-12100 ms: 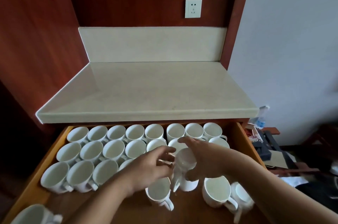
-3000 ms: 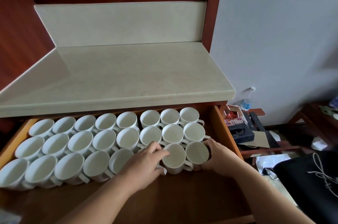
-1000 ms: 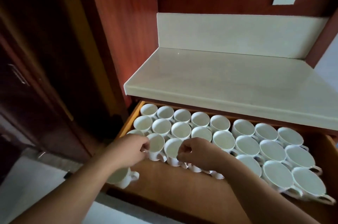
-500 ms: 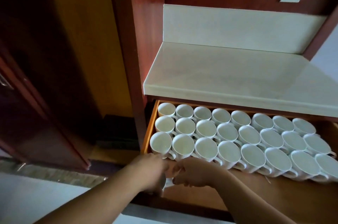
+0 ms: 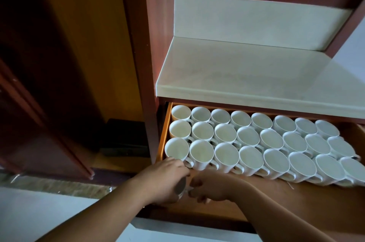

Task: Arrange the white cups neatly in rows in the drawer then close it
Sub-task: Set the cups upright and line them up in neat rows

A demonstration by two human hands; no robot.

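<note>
Drawer [image 5: 296,202] of rowed cups [image 5: 250,137], left hand [image 5: 164,180], right hand [image 5: 211,188], grips pinching loose cup [image 5: 180,187] (half hidden)

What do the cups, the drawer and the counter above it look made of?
Cups: likely glazed ceramic, plain white, smooth rims, moulded handles. Drawer: wood or veneer, orange-brown, satin; grain hard to see. Counter: polished stone or stone-like composite, cream, faintly mottled, soft sheen.
</note>
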